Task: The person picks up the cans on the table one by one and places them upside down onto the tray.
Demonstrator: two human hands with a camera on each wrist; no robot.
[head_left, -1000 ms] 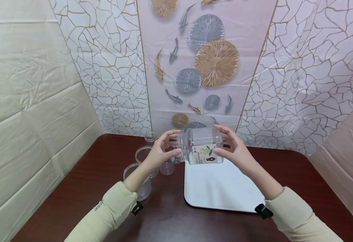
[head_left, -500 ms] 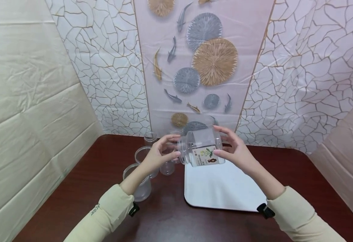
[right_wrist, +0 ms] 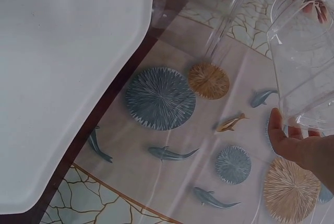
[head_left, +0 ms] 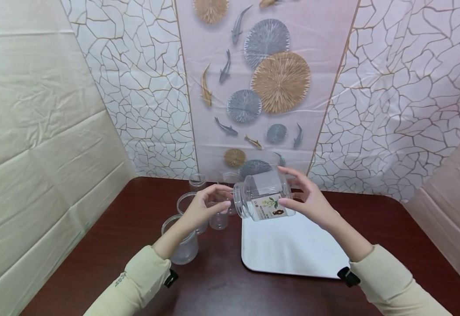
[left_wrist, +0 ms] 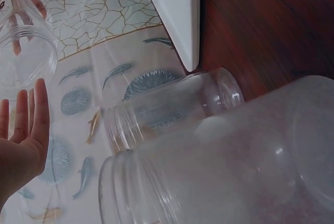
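Observation:
A clear plastic jar (head_left: 262,193) with a flower-printed label lies tilted on its side in the air, over the far part of a white tray (head_left: 289,250). My right hand (head_left: 312,202) holds it by the base end, thumb on the label side and fingers behind. The jar's uncapped mouth points left and a little down. Beside that mouth is my left hand (head_left: 203,210). In the left wrist view its fingers (left_wrist: 40,112) are extended and apart from the jar's rim. From the right wrist, the jar (right_wrist: 302,72) shows upright against the right fingers.
Several clear jars stand on the dark red table (head_left: 222,281), left of the tray. The nearest jar (head_left: 184,250) is under my left forearm, and a small jar (head_left: 219,220) stands close to the tray's left edge. A patterned cloth wall (head_left: 162,109) rises behind the table.
The jar's mouth end has dipped, so the jar tilts more to the left. My left hand has come off the rim and moved slightly left and down; the right hand keeps its hold.

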